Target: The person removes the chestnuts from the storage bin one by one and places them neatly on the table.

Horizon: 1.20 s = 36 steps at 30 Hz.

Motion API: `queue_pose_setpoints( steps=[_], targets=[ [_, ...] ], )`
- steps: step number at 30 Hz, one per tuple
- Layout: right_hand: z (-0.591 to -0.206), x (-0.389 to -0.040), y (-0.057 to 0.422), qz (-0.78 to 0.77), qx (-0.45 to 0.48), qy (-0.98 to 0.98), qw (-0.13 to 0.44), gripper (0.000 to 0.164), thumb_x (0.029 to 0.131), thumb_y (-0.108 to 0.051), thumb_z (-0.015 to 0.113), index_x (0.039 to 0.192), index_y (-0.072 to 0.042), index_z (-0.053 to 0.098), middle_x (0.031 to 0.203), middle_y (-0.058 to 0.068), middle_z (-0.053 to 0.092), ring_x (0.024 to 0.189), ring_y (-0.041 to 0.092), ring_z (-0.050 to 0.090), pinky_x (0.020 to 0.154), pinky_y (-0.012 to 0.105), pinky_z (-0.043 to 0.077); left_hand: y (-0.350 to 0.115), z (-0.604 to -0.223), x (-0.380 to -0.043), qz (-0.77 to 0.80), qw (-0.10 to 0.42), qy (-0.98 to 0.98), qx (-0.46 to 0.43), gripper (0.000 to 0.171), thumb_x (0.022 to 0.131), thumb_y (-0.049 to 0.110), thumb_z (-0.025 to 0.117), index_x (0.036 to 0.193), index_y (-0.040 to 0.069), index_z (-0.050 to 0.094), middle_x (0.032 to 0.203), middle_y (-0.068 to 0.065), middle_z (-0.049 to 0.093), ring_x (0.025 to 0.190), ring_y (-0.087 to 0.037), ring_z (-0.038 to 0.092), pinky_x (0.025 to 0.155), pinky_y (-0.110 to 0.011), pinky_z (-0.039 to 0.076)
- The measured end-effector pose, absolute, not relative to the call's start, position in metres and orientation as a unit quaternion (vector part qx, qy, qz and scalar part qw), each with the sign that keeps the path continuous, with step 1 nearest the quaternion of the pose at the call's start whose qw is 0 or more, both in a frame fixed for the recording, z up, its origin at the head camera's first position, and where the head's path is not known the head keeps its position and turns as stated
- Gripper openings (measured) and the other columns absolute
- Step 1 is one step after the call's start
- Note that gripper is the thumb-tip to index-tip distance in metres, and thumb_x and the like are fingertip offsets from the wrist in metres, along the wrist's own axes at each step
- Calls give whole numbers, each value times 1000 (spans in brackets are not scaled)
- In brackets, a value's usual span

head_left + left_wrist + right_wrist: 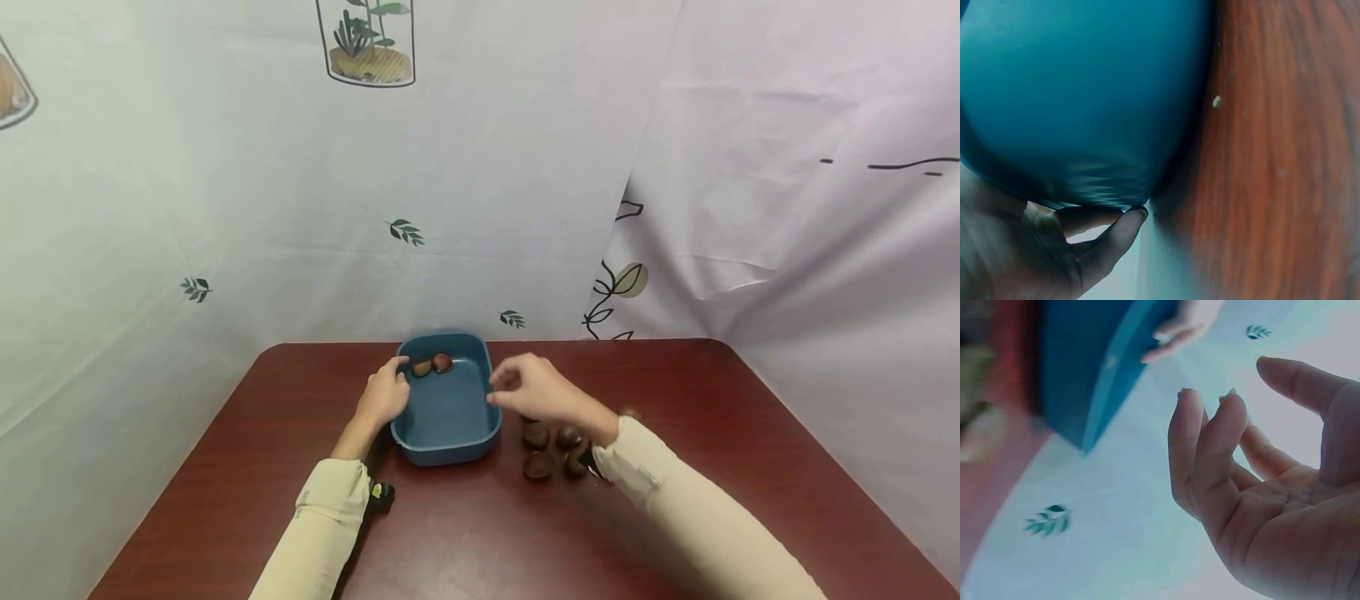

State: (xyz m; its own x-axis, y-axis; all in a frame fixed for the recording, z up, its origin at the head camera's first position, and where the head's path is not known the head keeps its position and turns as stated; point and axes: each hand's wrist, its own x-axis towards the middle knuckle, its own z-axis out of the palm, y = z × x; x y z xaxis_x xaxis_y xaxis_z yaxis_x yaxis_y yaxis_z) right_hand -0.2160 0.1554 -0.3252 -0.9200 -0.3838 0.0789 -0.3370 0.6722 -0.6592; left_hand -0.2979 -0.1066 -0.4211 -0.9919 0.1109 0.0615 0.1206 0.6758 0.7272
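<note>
In the head view my left hand [386,395] grips the left rim of a blue rectangular bin [444,453]. The left wrist view shows that hand's thumb and fingers [1124,232] at the edge of the bin's outer wall [1091,94]. Two roundish brown pieces lie in the bin's far left corner, one shiny reddish brown [442,362], the other duller tan [422,367]. Over the bin's right rim hovers my right hand [534,387], fingers loosely bent. Nothing shows between its thumb and fingers [1216,450] in the right wrist view.
Several similar dark brown roundish pieces [537,465] lie on the red-brown table [450,542] right of the bin, partly under my right forearm. Behind the table hangs a pale cloth [510,208] with leaf prints. A black device [381,497] sits by my left wrist.
</note>
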Motion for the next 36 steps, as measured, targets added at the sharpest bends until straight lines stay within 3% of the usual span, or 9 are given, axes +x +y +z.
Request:
queue_pose_setpoints(
  steps=[5,11,18,24,26,28,31,34,36],
  targets=[
    [-306,-246,122,-380,-166,904,102,26,93,-24,70,115,-10,69,107,4,70,89,15,67,72,34,55,-106,-425,-300,-397,3,-916,-57,46,105,13,32,149,9,42,74,-13,51,49,-18,33,59,-37,37],
    [-316,-284,90,-436,-109,878,165,43,96,-22,65,133,-2,59,113,13,67,94,23,68,74,39,58,-104,-429,-302,-390,2,-919,-55,45,105,14,33,148,9,43,75,-13,52,52,-21,39,63,-39,40],
    [-345,-318,68,-540,-21,821,183,36,95,-15,62,126,3,61,129,23,58,113,39,63,88,45,54,-100,-431,-300,-388,-1,-920,-54,45,104,13,35,147,8,45,95,-21,61,60,-24,46,64,-40,41],
    [-360,-329,45,-561,22,808,180,40,93,-15,61,126,8,57,133,23,52,119,45,56,92,48,52,-101,-428,-303,-386,6,-921,-51,45,104,13,33,148,8,43,76,-17,55,51,-22,40,56,-38,39],
    [-364,-331,37,-544,37,818,185,44,93,-18,62,129,7,53,129,24,52,118,47,55,91,51,51,-102,-427,-303,-386,7,-921,-53,46,104,13,33,149,6,42,91,-22,61,62,-28,53,64,-43,46],
    [-366,-333,32,-520,52,831,192,47,94,-22,62,131,4,52,130,24,51,117,48,55,90,53,51,-103,-427,-302,-388,3,-920,-56,46,104,13,33,149,4,40,116,-27,61,86,-38,63,78,-51,50],
    [-369,-338,27,-503,73,839,195,50,94,-26,63,134,1,53,134,23,51,118,50,54,90,56,50,-104,-426,-302,-390,1,-919,-60,47,105,13,33,150,3,39,136,-28,53,110,-42,60,91,-57,47],
    [-371,-343,26,-499,90,841,189,50,93,-25,64,134,1,54,132,23,52,118,48,54,88,56,51,-104,-425,-304,-392,0,-918,-58,47,105,14,32,150,5,39,111,-26,61,85,-38,63,86,-52,48],
    [-373,-346,27,-501,98,839,186,49,92,-25,65,132,2,55,128,24,53,117,46,55,86,54,52,-104,-423,-304,-391,0,-919,-56,46,105,14,33,150,7,40,92,-21,59,65,-31,55,80,-47,47]
  ],
)
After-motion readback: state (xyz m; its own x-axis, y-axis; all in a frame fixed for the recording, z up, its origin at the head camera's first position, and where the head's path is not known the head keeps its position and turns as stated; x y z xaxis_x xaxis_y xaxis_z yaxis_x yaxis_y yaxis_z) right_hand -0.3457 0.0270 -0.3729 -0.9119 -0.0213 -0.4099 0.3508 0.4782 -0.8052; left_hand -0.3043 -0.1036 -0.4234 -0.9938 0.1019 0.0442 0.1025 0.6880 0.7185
